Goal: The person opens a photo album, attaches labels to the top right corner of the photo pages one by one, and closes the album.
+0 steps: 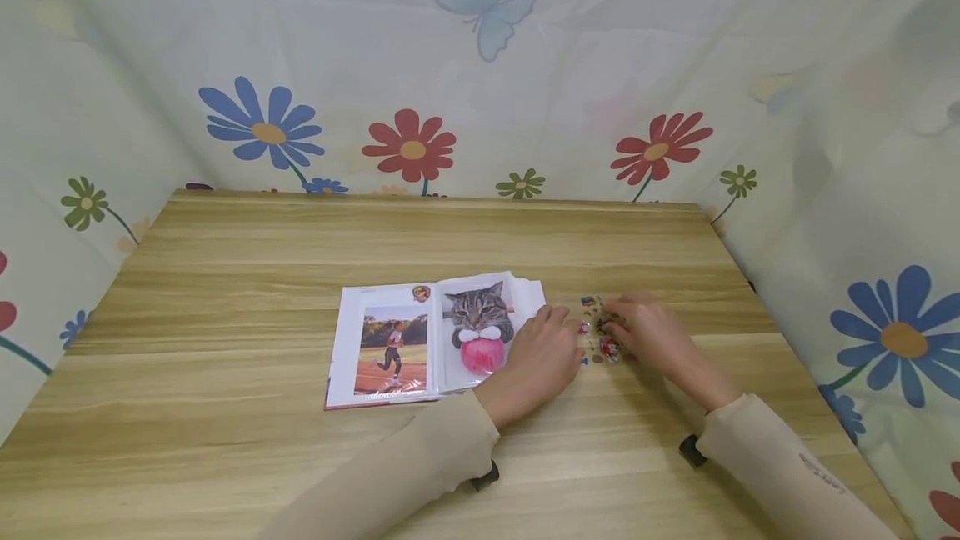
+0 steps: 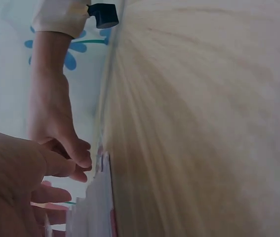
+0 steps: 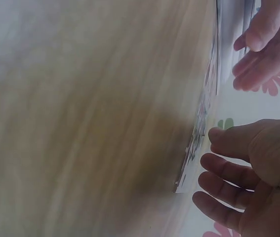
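Note:
On the table lies an open photo album (image 1: 348,348), with a runner photo (image 1: 393,352) on its left page and a cat photo (image 1: 480,311) on its right. To its right is a clear sticker sheet (image 1: 597,358) with small colourful stickers. My left hand (image 1: 542,365) lies over the album's right edge, its fingertips near the sheet's left side; in the left wrist view its fingers are loosely extended. My right hand (image 1: 656,338) is over the sheet's right part. In the right wrist view its fingers (image 3: 223,190) are slightly bent beside the sheet, with nothing visible held.
A wood-grain table (image 1: 225,457) carries everything. Flower-printed cloth (image 1: 562,90) hangs behind it and along both sides. Dark wrist devices (image 1: 486,475) show at both sleeve cuffs. A small round sticker (image 1: 422,294) sits at the top of the album's left page.

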{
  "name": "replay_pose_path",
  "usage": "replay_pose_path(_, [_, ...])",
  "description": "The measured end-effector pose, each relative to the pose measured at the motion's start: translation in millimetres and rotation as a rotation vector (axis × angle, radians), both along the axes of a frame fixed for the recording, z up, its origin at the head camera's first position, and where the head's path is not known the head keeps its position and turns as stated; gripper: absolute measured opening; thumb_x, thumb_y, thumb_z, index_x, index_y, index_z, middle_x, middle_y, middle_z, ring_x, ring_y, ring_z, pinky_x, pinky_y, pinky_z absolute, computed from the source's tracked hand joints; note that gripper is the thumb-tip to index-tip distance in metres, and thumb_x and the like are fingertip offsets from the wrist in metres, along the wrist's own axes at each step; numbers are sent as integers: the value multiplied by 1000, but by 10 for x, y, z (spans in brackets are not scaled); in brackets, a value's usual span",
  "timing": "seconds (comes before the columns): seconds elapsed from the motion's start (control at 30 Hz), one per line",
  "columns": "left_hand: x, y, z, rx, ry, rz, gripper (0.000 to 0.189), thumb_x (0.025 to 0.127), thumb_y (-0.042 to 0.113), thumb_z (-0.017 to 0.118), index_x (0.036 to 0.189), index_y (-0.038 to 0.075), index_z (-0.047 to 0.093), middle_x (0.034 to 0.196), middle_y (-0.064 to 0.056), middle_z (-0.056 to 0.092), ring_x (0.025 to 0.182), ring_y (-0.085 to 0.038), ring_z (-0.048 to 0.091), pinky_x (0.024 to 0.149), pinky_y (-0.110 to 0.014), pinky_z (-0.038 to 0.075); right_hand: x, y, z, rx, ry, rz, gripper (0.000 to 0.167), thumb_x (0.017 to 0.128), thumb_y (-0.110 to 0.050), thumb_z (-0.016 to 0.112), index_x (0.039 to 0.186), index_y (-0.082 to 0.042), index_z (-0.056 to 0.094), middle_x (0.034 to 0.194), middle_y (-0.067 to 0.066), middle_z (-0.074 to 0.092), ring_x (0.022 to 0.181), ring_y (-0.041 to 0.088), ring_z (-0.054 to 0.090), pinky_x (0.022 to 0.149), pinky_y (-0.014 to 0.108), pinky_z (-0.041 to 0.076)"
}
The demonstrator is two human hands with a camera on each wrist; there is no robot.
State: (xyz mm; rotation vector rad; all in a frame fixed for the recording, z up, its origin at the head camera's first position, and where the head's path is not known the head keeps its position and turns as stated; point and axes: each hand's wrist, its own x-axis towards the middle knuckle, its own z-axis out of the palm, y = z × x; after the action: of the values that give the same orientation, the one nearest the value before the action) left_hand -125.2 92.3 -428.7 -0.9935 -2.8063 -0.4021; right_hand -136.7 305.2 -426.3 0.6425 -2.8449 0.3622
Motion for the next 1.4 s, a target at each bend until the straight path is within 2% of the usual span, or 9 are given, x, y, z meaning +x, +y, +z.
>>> replay_pose_path(0.13, [-5, 50, -38, -26, 3, 13, 41, 96, 32, 70, 127, 6, 69, 125, -11, 65, 121, -31, 57, 97, -37, 53, -3, -15, -17, 6, -2, 2, 21, 85, 0, 81, 105, 4, 77, 96, 15, 71, 86, 32, 68, 73, 48, 58])
replay_pose_path(0.33, [11, 91, -32, -67, -9, -3, 41, 94, 36, 72, 121, 5, 68, 113, -7, 60, 112, -25, 54, 92, -32, 51, -16, -61, -12, 45, -25, 13, 23, 86, -2, 81, 108, 4, 76, 97, 16, 71, 88, 32, 67, 76, 49, 58])
replay_pose_path(0.5, [23, 123, -29, -118, -27, -5, 46, 96, 38, 70, 128, 5, 67, 119, -7, 58, 118, -26, 52, 95, -33, 49, -23, -84, -25, 62, -42, 21, 25, 87, -4, 81, 110, 5, 76, 102, 18, 71, 95, 35, 67, 82, 51, 58])
replay_pose_path(0.73, [28, 149, -52, -191, -1, 3, 50, 99, 40, 66, 135, 5, 64, 123, -8, 57, 118, -26, 52, 94, -32, 48, -31, -92, -33, 66, -59, 19, 25, 88, -3, 79, 111, 6, 75, 101, 18, 71, 95, 35, 67, 82, 51, 58])
replay_pose_path(1.03, [32, 180, -34, -268, -48, 13, 56, 102, 44, 60, 141, 4, 60, 132, -10, 57, 124, -27, 50, 101, -34, 45, -17, -98, -20, 58, -72, 21, 26, 88, -1, 79, 112, 8, 75, 101, 19, 71, 95, 35, 68, 84, 51, 58])
replay_pose_path(1.27, [29, 193, -32, -303, -45, 11, 57, 103, 45, 59, 143, 5, 60, 133, -9, 58, 123, -25, 50, 98, -32, 45, -18, -101, -19, 73, -45, 41, 20, 87, 0, 80, 105, 7, 75, 100, 18, 71, 95, 35, 68, 83, 51, 58])
replay_pose_path(1.4, [36, 194, -18, -319, -51, 6, 57, 104, 44, 57, 144, 4, 59, 138, -10, 57, 127, -27, 49, 100, -33, 45, -17, -100, -18, 66, -31, 42, 13, 86, 6, 77, 99, 6, 76, 97, 17, 70, 94, 36, 68, 83, 50, 58])
